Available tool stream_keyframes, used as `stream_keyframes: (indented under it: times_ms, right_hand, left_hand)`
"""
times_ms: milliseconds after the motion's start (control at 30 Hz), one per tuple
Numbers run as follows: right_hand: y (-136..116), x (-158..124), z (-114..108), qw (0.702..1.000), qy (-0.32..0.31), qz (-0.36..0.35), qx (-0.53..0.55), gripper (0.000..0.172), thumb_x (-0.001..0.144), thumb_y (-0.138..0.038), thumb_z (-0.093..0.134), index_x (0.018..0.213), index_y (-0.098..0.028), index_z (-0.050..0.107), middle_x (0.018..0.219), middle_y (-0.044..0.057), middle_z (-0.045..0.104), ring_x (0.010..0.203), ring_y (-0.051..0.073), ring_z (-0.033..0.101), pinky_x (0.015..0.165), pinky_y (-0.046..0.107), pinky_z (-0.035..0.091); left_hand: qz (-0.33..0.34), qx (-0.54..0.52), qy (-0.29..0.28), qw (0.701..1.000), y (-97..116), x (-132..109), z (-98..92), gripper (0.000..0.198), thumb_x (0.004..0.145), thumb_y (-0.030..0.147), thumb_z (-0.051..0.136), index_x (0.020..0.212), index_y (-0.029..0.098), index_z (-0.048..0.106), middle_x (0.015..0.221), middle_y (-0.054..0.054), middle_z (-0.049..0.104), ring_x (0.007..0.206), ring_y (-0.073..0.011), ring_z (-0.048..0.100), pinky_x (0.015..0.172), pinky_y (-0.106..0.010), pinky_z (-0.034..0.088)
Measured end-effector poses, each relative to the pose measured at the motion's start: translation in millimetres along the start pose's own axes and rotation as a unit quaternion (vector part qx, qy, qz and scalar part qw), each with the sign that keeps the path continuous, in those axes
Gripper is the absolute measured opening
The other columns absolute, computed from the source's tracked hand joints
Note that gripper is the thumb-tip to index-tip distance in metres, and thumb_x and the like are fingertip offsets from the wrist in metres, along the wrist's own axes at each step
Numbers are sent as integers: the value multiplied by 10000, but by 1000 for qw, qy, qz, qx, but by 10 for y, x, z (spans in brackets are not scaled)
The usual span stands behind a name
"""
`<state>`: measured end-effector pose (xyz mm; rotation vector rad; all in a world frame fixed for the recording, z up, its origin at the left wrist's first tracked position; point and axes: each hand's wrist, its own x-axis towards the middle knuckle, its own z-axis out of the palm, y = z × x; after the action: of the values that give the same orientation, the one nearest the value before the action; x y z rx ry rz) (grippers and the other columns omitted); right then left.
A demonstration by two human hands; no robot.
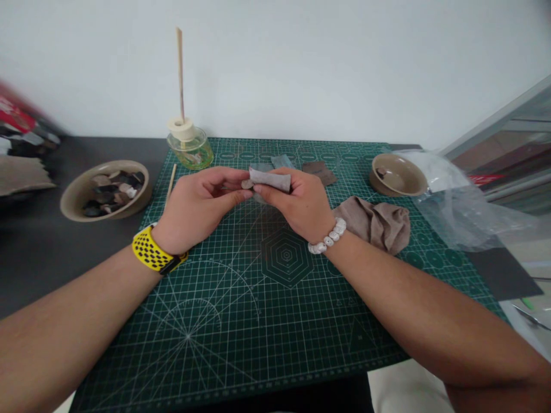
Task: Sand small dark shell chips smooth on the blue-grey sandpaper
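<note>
Above the middle of the green cutting mat [224,344], my left hand [193,203] pinches a small round brown piece [247,184] between thumb and fingers. Its exact kind is too small to make out. My right hand [297,201] grips a folded grey piece of sandpaper [271,180] right beside the round piece; the two look to be touching. Behind my hands lie a blue-grey sheet piece [282,162] and a brown sheet piece [319,171]. A crumpled brown cloth [374,222] rests near my right wrist.
At left stands a tan bowl [71,209] with several dark and brown pieces. Another bowl [402,180] at right holds a small dark piece. A glass bottle [193,155] with sticks stands at the back, a thin stick [171,182] near it. Clear plastic [460,212] lies right.
</note>
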<state>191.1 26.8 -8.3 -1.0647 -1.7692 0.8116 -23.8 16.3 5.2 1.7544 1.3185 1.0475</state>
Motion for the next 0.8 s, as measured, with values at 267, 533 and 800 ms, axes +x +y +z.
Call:
stream_keyframes:
  times_ms: [267, 533, 800]
  right_hand:
    - [37, 22, 12, 1000, -15, -14, 1, 199, 995, -454, 860, 1000, -255, 858, 957, -13, 857, 898, 198, 758, 825, 331, 540]
    - [-2, -2, 4, 999, -18, -10, -28, 321, 1009, -573, 827, 997, -253, 851, 904, -12, 833, 855, 197, 732, 777, 329, 509]
    - [33, -15, 51, 998, 12, -43, -41, 189, 1045, -425, 784, 1035, -236, 794, 963, -4, 803, 876, 194, 697, 809, 329, 503]
  left_hand:
    - [-3, -34, -1, 999, -42, -5, 12, 195, 817, 368, 872, 1001, 307, 854, 1032, -19, 897, 999, -295, 855, 987, -446, 694]
    - [13, -38, 10, 999, -42, -21, 4, 155, 817, 368, 894, 957, 319, 849, 982, -21, 883, 936, -292, 843, 941, -474, 699]
    - [25, -48, 21, 998, -17, -24, 9, 161, 804, 370, 920, 939, 334, 839, 990, -11, 880, 941, -297, 841, 922, -488, 697]
